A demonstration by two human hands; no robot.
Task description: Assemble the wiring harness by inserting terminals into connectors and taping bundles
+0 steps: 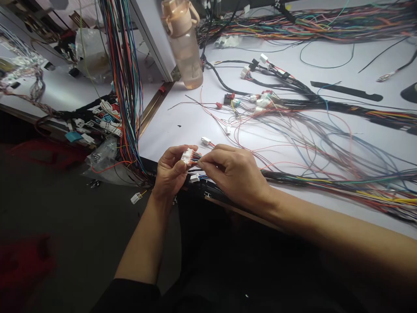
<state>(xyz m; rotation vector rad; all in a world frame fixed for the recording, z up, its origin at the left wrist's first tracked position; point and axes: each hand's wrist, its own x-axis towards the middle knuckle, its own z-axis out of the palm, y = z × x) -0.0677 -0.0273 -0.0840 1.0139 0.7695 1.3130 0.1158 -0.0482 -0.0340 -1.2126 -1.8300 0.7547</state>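
Note:
At the table's front edge my left hand (171, 169) grips a white connector (186, 156) between thumb and fingers. Several thin wires, dark and orange, run out of the connector's right side. Just to the right, my right hand (233, 169) is closed in a pinch on these wires (196, 158), its fingertips close to the connector. A small white plug (206, 141) lies behind the hands, and another white plug (194, 178) on blue wires sits just below them. The exact wire between my right fingertips is too small to tell.
A bottle (186, 48) stands at the back beside a frame post (156, 39). Wire bundles hang at the left (125, 87). Harnesses with connectors (262, 102) spread over the white table (163, 134). A black strip tool (347, 90) lies at the right.

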